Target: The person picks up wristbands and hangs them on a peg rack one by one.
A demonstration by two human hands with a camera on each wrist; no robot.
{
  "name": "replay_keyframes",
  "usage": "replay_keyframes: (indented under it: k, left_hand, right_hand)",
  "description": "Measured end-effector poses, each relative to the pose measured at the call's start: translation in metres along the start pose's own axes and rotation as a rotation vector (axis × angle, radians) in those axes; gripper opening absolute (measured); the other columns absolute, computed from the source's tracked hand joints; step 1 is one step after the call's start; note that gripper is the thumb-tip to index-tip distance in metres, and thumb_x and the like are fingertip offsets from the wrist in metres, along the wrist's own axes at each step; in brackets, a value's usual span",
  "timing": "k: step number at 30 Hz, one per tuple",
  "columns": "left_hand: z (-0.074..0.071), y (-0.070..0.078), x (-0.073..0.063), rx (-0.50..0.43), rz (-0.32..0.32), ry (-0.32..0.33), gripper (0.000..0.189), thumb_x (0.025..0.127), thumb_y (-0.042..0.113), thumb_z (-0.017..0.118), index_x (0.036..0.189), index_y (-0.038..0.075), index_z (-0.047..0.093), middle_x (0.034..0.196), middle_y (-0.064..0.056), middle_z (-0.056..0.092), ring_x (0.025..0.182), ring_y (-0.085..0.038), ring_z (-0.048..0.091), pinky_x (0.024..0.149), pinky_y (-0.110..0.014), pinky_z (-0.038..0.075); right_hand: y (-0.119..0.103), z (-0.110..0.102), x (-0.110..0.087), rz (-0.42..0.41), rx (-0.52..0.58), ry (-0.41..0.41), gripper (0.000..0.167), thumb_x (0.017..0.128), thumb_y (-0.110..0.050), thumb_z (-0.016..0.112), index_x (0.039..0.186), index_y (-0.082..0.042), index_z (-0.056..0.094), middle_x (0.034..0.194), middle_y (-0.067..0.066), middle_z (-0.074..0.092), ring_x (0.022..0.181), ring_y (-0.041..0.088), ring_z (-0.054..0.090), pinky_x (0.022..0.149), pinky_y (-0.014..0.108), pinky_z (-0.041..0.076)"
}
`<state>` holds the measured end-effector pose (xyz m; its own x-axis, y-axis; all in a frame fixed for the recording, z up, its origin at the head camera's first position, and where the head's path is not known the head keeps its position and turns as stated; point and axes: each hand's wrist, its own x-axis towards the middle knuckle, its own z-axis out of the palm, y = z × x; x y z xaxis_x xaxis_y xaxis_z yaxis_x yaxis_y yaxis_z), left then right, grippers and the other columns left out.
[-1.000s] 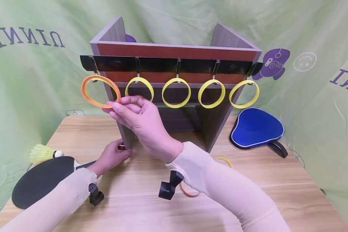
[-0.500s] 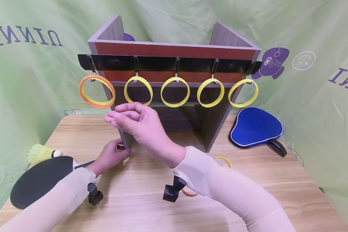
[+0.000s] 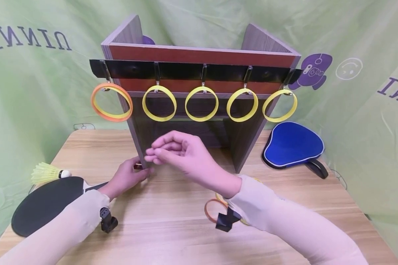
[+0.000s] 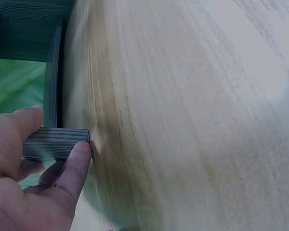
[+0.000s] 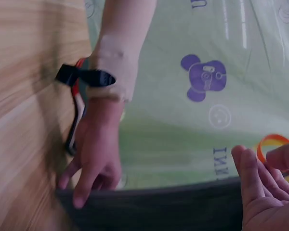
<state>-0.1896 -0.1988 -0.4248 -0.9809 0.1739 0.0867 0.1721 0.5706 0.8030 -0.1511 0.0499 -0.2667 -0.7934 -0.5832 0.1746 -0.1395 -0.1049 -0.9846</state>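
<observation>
My left hand point(image 3: 127, 177) grips the lower front edge of the left side panel of a grey wooden shelf point(image 3: 265, 129). In the left wrist view, thumb and fingers lie on either side of that panel point(image 4: 55, 142). My right hand point(image 3: 185, 154) holds nothing, its fingers loosely bent, in front of the shelf and below the hanging rings. An orange ring point(image 3: 93, 106) hangs with a yellow one from the leftmost hook of the black strip point(image 3: 179, 70). Single yellow rings, such as the middle ring point(image 3: 201, 119), hang from the other hooks.
An orange ring point(image 3: 206, 211) and yellow rings lie on the table point(image 3: 159, 235), partly hidden by the right wrist. At left are a black paddle point(image 3: 46, 206) and a yellow shuttlecock point(image 3: 46, 174). A blue paddle case point(image 3: 293, 145) lies at right.
My right hand has let go of the orange ring and moved down and to the right. The ring now hangs freely. My left hand stays on the panel.
</observation>
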Motion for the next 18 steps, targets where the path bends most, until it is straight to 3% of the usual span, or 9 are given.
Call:
replay_keyframes:
  k: [10,16,18]
  left_hand:
    - [0.000,0.002,-0.001,-0.024,-0.031,-0.023,0.045,0.097,0.018,0.073,0.134,-0.006,0.062,0.123,-0.026,0.071,0.111,-0.037,0.069,0.079,-0.026,0.055]
    - [0.000,0.003,-0.001,-0.027,-0.039,-0.031,0.048,0.098,0.019,0.073,0.136,-0.007,0.060,0.129,-0.028,0.068,0.113,-0.037,0.068,0.079,-0.027,0.055]
    - [0.000,0.003,-0.001,-0.026,-0.046,-0.032,0.048,0.098,0.020,0.073,0.136,-0.006,0.060,0.128,-0.027,0.068,0.112,-0.037,0.068,0.078,-0.027,0.055]
  right_hand:
    - [0.041,-0.053,-0.028,0.101,-0.269,-0.049,0.013,0.098,0.002,0.067,0.109,0.009,0.068,0.104,0.026,0.077,0.094,0.024,0.079,0.085,0.036,0.064]
    - [0.070,-0.078,-0.042,0.174,-0.435,-0.074,0.015,0.098,-0.001,0.068,0.109,0.009,0.069,0.101,0.026,0.076,0.093,0.037,0.077,0.083,0.033,0.064]
    - [0.080,-0.085,-0.047,0.196,-0.472,-0.080,0.016,0.098,-0.002,0.068,0.109,0.009,0.070,0.100,0.027,0.075,0.090,0.034,0.076,0.082,0.030,0.064]
